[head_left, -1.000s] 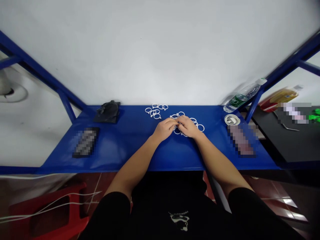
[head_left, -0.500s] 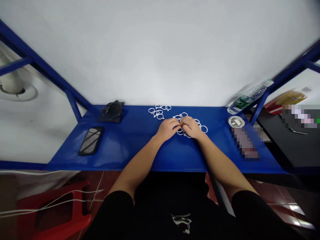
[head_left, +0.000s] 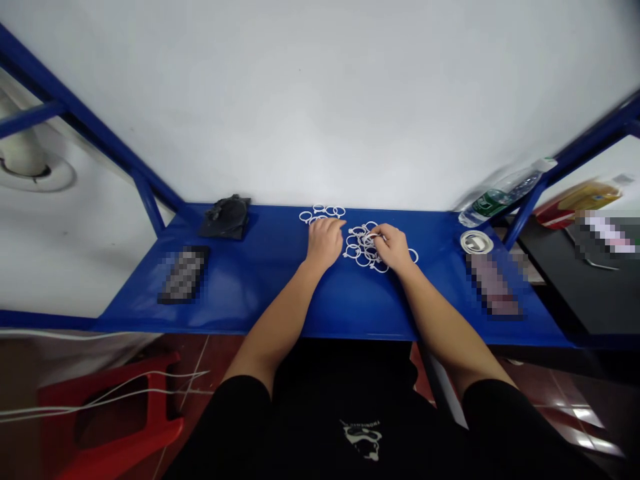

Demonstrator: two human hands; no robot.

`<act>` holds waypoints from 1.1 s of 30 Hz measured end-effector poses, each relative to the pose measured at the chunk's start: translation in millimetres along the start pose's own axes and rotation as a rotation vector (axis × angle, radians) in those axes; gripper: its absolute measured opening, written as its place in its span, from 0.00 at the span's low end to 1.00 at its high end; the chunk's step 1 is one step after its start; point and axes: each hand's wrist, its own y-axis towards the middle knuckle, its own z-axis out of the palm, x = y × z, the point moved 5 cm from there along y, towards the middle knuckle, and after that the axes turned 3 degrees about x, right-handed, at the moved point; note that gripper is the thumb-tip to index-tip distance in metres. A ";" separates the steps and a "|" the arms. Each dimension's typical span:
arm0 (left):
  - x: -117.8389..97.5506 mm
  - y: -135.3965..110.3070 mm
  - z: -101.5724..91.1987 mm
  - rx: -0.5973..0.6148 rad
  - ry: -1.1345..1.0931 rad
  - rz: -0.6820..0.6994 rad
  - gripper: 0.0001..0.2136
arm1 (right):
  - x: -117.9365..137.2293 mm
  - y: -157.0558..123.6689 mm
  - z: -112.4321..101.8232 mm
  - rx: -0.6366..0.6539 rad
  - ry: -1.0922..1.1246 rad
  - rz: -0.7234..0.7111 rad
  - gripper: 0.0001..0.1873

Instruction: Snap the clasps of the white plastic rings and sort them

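My left hand [head_left: 324, 243] hovers at the near side of a small group of white plastic rings [head_left: 305, 217], its fingers loosely bent and one pointing out to the right. Part of that group is hidden beneath it, and I see nothing held in it. To the right lies a larger heap of white rings [head_left: 364, 261], each with a small eyelet, overlapping one another. At the heap's right side my right hand [head_left: 393, 248] pinches a white ring [head_left: 371, 236] between thumb and fingers. One more ring pokes out from behind that hand.
On the blue table [head_left: 250, 287], a black plastic bag [head_left: 229, 218] and a blurred-out phone [head_left: 184, 275] lie at left. A water bottle [head_left: 503, 193], a tape roll [head_left: 476, 243] and a pixelated item [head_left: 495, 285] are at right. Behind rises a white wall [head_left: 320, 100].
My hands have parted. The left has shifted left and away from me, over the smaller ring group; the right stays at the heap, now pinching a ring there.
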 end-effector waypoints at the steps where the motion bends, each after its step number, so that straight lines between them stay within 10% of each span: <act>1: 8.3 0.7 -2.5 -0.026 0.028 -0.069 0.14 | -2.6 -0.2 -0.6 -0.015 0.005 0.018 0.11; 13: 51.7 -9.4 17.2 -0.049 0.131 -0.242 0.03 | -2.8 0.6 6.4 0.030 -0.063 -0.074 0.18; 24: 13.8 0.1 -0.3 -0.101 -0.115 -0.047 0.07 | -7.2 0.6 8.2 0.022 -0.122 -0.010 0.14; 33: -17.3 -9.5 16.6 0.000 -0.153 0.223 0.10 | 36.9 -6.8 -0.3 -0.004 0.063 -0.270 0.18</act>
